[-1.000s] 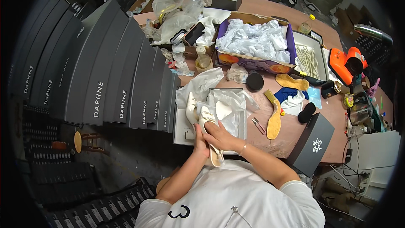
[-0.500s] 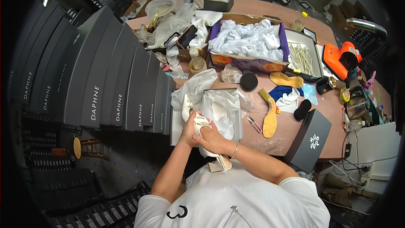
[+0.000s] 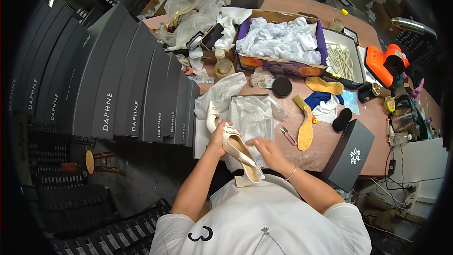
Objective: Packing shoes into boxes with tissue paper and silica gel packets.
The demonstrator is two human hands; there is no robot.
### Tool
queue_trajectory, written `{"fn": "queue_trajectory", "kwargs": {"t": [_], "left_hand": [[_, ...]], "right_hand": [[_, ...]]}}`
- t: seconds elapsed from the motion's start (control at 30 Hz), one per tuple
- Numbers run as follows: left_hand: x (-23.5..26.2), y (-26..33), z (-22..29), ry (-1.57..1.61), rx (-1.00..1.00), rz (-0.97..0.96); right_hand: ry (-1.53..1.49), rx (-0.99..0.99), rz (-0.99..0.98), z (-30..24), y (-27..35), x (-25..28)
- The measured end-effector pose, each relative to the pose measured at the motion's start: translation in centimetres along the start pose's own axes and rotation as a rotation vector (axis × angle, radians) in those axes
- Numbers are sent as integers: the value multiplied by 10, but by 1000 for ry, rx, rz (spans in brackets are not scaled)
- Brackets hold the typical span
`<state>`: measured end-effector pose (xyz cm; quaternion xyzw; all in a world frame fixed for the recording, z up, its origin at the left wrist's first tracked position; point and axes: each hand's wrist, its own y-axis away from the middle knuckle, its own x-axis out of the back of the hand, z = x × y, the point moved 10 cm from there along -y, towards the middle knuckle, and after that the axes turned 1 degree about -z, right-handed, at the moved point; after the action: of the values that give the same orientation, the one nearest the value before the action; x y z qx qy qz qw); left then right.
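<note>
A cream slingback shoe with a block heel (image 3: 253,174) lies tilted in front of my chest, its open top facing up. My left hand (image 3: 218,140) is wrapped round its front part. Just beyond that hand shows a second cream shoe (image 3: 212,113) with a metal trim; whether my fingers also touch it is hidden. My right hand (image 3: 271,155) hovers right of the held shoe, fingers loosely bent and slightly blurred, with nothing visible in them. Behind both hands is an open shoebox (image 3: 272,113) lined with white tissue paper (image 3: 250,115).
Grey shoeboxes (image 3: 111,85) are stacked high at the left. On the table lie yellow insoles (image 3: 306,130), small pink-handled snips (image 3: 288,136), a round black lid (image 3: 281,87) and a dark shoebox (image 3: 348,156). Farther back stands a purple carton (image 3: 283,66) of crumpled tissue.
My right hand has come off the shoe and moved right. The held shoe has turned so that its inside shows. My left hand keeps its hold.
</note>
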<state>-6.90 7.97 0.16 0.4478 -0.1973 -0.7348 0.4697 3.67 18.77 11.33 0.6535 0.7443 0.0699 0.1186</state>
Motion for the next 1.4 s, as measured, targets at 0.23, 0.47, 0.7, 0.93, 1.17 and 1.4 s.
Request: {"fn": "queue_trajectory", "kwargs": {"t": [0.23,0.47,0.7,0.93,1.17,1.4], "left_hand": [[-23,-12,-25,5,58,-75],[4,0,-21,-27,5,110],[8,7,-14,27,-84,84],[8,14,2,80,1,-54],[-22,34,-5,476,131,-223],[-11,35,10,592,82,-274]], "right_hand": [[831,28,-14,22,-44,-13],[884,-196,-19,57,-76,-30],[612,-170,73,47,-66,-35],[1,-119,-127,27,-9,-8],[1507,393,255,-28,-57,41],[1431,300,-45,28,-41,-30]]}}
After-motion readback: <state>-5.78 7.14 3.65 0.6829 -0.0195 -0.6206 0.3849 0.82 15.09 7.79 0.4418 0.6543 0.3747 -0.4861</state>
